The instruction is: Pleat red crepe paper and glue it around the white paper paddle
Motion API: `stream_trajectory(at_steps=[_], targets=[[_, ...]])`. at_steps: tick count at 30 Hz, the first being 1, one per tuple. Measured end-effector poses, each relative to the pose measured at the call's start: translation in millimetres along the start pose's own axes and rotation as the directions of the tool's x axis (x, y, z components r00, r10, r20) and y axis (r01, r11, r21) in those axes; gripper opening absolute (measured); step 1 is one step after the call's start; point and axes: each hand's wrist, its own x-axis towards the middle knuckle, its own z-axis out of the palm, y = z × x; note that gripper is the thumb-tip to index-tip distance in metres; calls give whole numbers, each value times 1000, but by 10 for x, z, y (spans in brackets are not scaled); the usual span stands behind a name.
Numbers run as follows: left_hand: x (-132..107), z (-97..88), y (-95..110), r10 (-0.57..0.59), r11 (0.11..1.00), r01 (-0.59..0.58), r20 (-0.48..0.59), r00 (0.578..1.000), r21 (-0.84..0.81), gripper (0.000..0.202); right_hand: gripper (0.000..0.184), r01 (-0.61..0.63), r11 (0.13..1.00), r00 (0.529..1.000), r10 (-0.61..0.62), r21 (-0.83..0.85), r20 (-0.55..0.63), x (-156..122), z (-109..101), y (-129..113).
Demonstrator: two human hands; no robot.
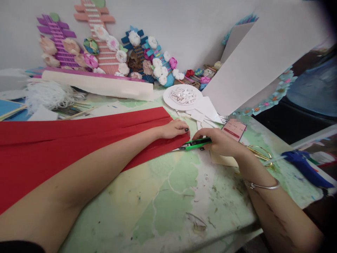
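A long folded sheet of red paper (79,144) stretches from the left edge to the middle of the table. My left hand (174,129) is on its right end, fingers curled and pressing the paper down near the edge. In my right hand (219,142) is a green utility knife (197,143), its blade out and pointing left. The blade lies at the near edge of the red paper, close to its right corner. How far the blade reaches into the fold is hidden. My right fingers wrap round the knife's handle.
Behind the paper, a white plate (166,100) holds small white pieces. To the right are a phone (235,129), gold-handled scissors (260,154) and a blue glue gun (308,167). White stringy material (50,95) lies left; flower-decorated frames (105,49) lean on the wall.
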Motion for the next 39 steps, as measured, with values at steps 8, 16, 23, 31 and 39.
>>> stream_trajectory(at_steps=[8,16,23,31,39], targets=[[-30,-101,21,-30,997,36,103,994,-65,21,42,26,999,999,-26,27,-31,25,49,9],[-39,-42,-20,-25,996,28,38,999,-86,9,41,34,999,999,-34,-3,-43,55,124,-53],[-42,-3,-15,-27,994,25,-15,1000,-105,9,38,80,993,994,-86,-85,-66,50,155,-161],[-52,3,-13,-48,990,42,-45,998,-136,8,38,122,989,990,-127,-89,-56,42,151,-195],[-49,-8,-9,-65,984,57,-46,997,-166,8,37,68,997,997,-69,-37,-24,3,51,-74]])
